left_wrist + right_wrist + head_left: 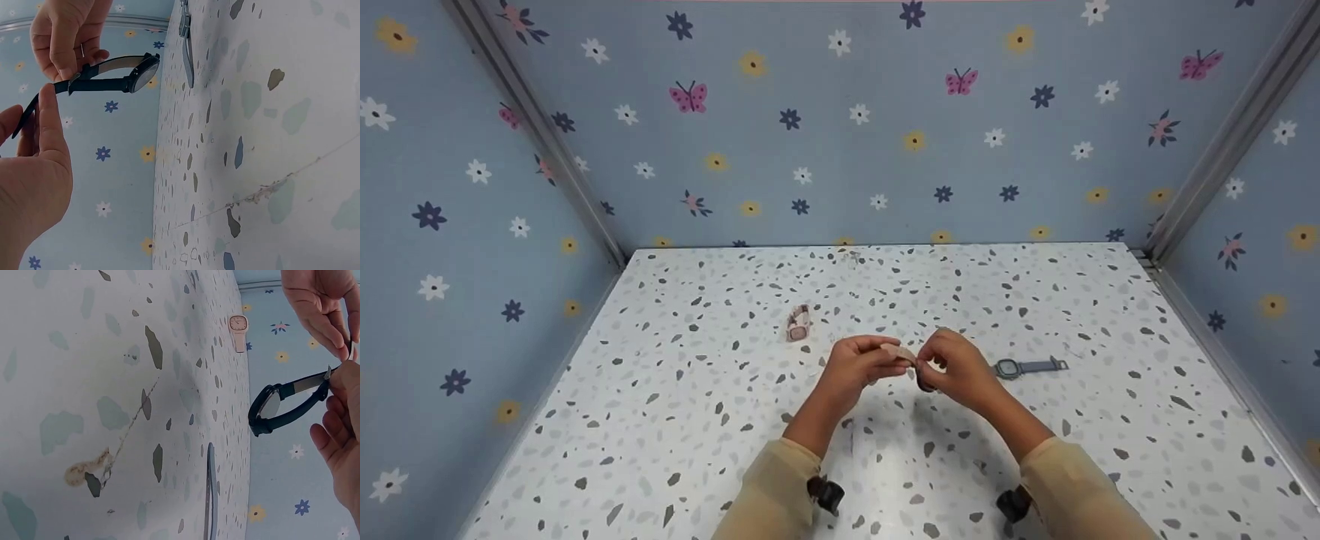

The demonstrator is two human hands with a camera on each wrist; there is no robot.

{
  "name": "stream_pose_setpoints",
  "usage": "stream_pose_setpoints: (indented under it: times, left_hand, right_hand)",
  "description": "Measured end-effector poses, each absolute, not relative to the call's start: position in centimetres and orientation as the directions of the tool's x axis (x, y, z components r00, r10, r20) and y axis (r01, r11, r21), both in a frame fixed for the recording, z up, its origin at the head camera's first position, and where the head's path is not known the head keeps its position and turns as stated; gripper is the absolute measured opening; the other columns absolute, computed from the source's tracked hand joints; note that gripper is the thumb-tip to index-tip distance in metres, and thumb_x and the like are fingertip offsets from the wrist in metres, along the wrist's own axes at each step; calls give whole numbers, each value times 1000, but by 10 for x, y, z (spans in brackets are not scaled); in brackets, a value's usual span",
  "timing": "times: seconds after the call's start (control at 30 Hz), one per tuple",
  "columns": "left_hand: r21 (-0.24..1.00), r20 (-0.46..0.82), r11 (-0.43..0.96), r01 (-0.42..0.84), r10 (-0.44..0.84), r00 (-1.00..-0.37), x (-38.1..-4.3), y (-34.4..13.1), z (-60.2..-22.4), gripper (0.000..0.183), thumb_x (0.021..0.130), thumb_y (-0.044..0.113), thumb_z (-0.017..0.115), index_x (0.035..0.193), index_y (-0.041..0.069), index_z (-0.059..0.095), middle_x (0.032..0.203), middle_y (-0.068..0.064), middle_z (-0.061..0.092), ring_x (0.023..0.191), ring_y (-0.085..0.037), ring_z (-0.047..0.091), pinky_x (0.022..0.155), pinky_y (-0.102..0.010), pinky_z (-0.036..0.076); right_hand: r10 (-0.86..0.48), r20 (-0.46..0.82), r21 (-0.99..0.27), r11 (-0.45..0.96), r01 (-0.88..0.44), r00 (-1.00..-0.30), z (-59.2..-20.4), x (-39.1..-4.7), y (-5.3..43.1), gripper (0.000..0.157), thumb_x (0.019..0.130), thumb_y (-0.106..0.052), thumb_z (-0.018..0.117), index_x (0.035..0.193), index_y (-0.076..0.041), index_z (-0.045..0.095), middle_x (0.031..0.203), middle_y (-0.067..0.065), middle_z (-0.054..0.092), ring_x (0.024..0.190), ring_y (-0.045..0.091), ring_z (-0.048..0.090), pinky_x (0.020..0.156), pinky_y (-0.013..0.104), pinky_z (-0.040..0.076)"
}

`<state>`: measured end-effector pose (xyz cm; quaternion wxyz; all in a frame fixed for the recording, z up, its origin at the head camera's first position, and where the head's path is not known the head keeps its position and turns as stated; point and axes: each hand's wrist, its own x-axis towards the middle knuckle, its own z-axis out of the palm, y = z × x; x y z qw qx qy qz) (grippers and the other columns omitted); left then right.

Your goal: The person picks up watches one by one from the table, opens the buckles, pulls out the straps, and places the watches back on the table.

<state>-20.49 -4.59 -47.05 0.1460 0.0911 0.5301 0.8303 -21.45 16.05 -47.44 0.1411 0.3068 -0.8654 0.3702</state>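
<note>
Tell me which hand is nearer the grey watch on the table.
Right. The right hand is just left of the grey watch; the left hand is farther left, beyond the right.

A dark round-faced watch [289, 417] is held up by its strap, with its case hung toward the bench [50, 388]. The strap is pinched near the buckle [328, 373] by the right hand [344, 430], while its end is gripped by the left hand [322, 309]. A pink watch [239, 324] and a grey-blue strap [210, 495] are seen on the speckled bench, which is marked by a brown stain [81, 473]. The blue wall [275, 478] is patterned with flowers.
</note>
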Motion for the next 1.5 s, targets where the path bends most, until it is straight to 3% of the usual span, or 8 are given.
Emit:
stream_pose_setpoints:
  times: [0.3, 0.67, 0.83, 1.07, 1.23, 1.43, 1.5]
  left_hand:
    - [907, 4, -397, -141, 343, -939, -205, -48, -471, 21, 94, -2, 59, 112, -11, 64, 93, -17, 71, 83, -20, 71, 84, -36, 57]
    - [905, 7, -398, -151, 370, -929, -207, -48, -469, 21, 95, 0, 59, 113, -11, 63, 93, -17, 70, 84, -22, 71, 86, -38, 56]
    - [891, 16, -424, -163, 389, -921, -206, -48, -468, 20, 96, 0, 58, 112, -11, 62, 91, -16, 70, 84, -22, 71, 84, -36, 57]
    - [891, 14, -421, -169, 398, -917, -206, -48, -468, 18, 95, -1, 57, 110, -10, 63, 89, -16, 70, 83, -21, 71, 83, -34, 57]
    - [895, 10, -415, -165, 388, -922, -207, -49, -469, 20, 95, -3, 56, 112, -11, 63, 92, -18, 70, 83, -21, 71, 84, -35, 57]
    - [903, 28, -408, -137, 374, -927, -208, -49, -468, 21, 95, -1, 57, 113, -12, 61, 93, -17, 70, 84, -21, 71, 84, -36, 57]
    - [904, 30, -406, -132, 369, -929, -208, -50, -468, 21, 95, -1, 58, 112, -12, 62, 93, -17, 70, 85, -21, 71, 84, -36, 57]
  right_hand:
    - [-432, 517, -521, 526, -672, -739, -478, -216, 163, 20, 82, 4, 71, 79, -13, 60, 80, -3, 54, 72, 15, 52, 62, 29, 47]
    - [-473, 552, -570, 386, -725, -687, -478, -217, 167, 15, 83, 2, 74, 83, -11, 66, 83, -1, 59, 69, 23, 55, 59, 31, 50]
    - [-485, 539, -576, 384, -722, -688, -475, -217, 166, 18, 82, 3, 73, 80, -12, 64, 82, -3, 57, 69, 25, 55, 59, 29, 49]
    - [-474, 556, -551, 405, -730, -683, -474, -216, 165, 22, 77, 6, 72, 77, -12, 59, 78, -4, 54, 68, 16, 50, 58, 28, 46]
    - [-426, 553, -576, 425, -698, -716, -475, -216, 167, 22, 78, 5, 71, 76, -13, 60, 77, -6, 53, 66, 13, 49, 55, 26, 43]
    - [-388, 592, -609, 358, -708, -706, -482, -215, 170, 25, 78, 11, 70, 77, -13, 60, 79, -2, 57, 65, 21, 52, 52, 31, 44]
    - [-369, 557, -659, 349, -666, -744, -483, -214, 170, 22, 81, 9, 71, 80, -11, 62, 82, 2, 59, 67, 20, 54, 54, 31, 46]
